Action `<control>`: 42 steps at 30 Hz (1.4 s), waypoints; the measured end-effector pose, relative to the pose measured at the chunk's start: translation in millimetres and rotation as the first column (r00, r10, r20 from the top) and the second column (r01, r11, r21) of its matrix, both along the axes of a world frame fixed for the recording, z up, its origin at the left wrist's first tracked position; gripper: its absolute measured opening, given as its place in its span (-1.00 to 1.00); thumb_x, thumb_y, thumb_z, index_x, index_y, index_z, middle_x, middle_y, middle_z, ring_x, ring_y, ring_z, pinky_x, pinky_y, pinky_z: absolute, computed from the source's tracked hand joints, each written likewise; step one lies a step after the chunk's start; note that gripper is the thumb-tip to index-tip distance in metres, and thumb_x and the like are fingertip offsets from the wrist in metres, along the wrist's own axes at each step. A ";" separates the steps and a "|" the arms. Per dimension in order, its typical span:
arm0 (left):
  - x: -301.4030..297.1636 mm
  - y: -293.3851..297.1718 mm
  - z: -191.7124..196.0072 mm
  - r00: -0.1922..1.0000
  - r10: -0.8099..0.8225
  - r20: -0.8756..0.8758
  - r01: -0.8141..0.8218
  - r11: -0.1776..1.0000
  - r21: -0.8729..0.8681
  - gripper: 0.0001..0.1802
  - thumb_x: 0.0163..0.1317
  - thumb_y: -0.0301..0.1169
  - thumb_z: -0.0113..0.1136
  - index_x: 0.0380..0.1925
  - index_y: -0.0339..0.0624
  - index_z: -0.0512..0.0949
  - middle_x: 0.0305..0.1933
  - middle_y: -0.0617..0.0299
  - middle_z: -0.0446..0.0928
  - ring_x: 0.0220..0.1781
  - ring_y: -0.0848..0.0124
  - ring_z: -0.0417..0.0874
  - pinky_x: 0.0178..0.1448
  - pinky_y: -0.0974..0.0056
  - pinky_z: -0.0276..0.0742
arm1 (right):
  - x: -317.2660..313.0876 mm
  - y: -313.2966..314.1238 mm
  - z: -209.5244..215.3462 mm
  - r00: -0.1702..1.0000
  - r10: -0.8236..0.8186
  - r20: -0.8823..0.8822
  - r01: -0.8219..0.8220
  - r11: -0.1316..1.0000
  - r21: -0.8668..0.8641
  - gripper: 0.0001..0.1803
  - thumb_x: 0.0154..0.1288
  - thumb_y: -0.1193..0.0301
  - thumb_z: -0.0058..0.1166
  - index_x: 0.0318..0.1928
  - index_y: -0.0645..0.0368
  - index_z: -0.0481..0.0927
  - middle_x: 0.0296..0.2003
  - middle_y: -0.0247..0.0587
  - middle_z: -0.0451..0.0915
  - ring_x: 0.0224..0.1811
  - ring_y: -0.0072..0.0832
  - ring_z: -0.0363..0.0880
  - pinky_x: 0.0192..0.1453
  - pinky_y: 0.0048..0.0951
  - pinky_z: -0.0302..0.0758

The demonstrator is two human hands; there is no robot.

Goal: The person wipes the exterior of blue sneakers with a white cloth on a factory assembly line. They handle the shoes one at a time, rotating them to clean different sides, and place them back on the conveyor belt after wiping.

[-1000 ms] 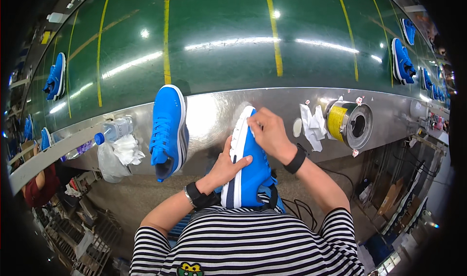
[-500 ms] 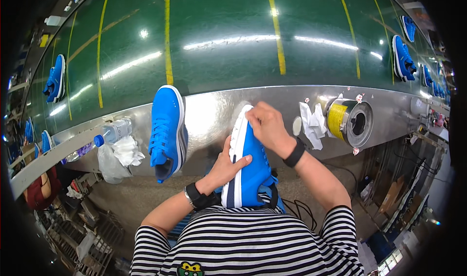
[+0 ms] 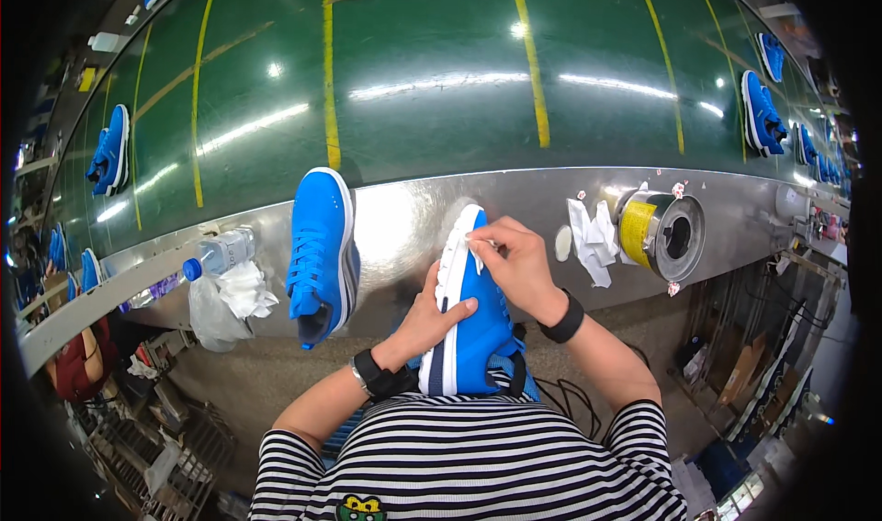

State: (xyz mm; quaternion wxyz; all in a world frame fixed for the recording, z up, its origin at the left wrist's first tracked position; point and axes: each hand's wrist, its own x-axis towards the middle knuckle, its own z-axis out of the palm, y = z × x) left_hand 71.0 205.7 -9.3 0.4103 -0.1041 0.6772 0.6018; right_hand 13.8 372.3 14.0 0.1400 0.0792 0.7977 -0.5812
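Note:
A blue running shoe (image 3: pixel 473 328) with a white sole leans tilted against my striped shirt, its toe pointing away from me. My left hand (image 3: pixel 432 317) wraps round its sole side, thumb over the blue upper. Near the toe, my right hand (image 3: pixel 516 266) is closed in a pinch at the seam between upper and sole. A small white sliver shows under those fingertips, too small to name. Left of this shoe, another blue shoe (image 3: pixel 320 250) rests on the metal ledge (image 3: pixel 395 218), toe toward the green belt.
Beyond the ledge runs a green conveyor belt (image 3: pixel 432 126) with yellow lines and several blue shoes. At left are a plastic bottle (image 3: pixel 225 250), crumpled tissue (image 3: pixel 246 291) and a plastic bag (image 3: pixel 213 319). At right lie white paper (image 3: pixel 593 241) and a round metal can (image 3: pixel 678 236).
My right hand has come down slightly along the toe edge, and its fingers now pinch, with a white sliver showing below. Belt lines and far shoes have shifted slightly right.

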 end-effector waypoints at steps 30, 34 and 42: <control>-30.0 2.8 5.9 0.962 -0.109 -0.250 0.056 0.976 -0.211 0.28 -0.20 -0.29 0.40 0.29 -0.25 -0.42 0.23 -0.30 0.07 0.24 -0.01 0.22 0.25 0.14 0.22 | 43.1 11.1 -59.6 0.767 -0.484 0.421 0.622 0.399 -0.674 -0.86 0.24 0.45 0.03 -0.20 0.18 0.49 -0.34 -0.37 0.55 -0.35 -0.67 0.47 -0.29 -0.64 0.38; -30.7 -33.3 10.8 0.993 -0.015 -0.116 0.026 0.996 0.089 0.25 -0.13 -0.44 0.30 0.30 -0.03 -0.52 0.32 -0.12 -0.04 0.29 0.15 0.16 0.26 0.15 0.20 | 49.4 17.1 -66.2 0.842 -0.433 0.321 0.539 0.688 -0.486 -0.87 0.19 0.45 0.08 -0.25 0.20 0.54 -0.38 -0.38 0.55 -0.41 -0.71 0.44 -0.34 -0.64 0.38; -23.9 -53.6 1.7 0.991 0.011 -0.131 0.005 0.993 0.121 0.18 -0.16 -0.54 0.17 0.33 0.01 -0.46 0.35 -0.04 -0.10 0.31 0.21 0.12 0.29 0.21 0.14 | 44.2 -10.1 -42.3 0.961 -0.243 -0.134 0.219 0.961 -0.169 -0.89 0.11 0.53 0.09 -0.30 0.21 0.58 -0.39 -0.29 0.51 -0.40 -0.55 0.47 -0.34 -0.61 0.37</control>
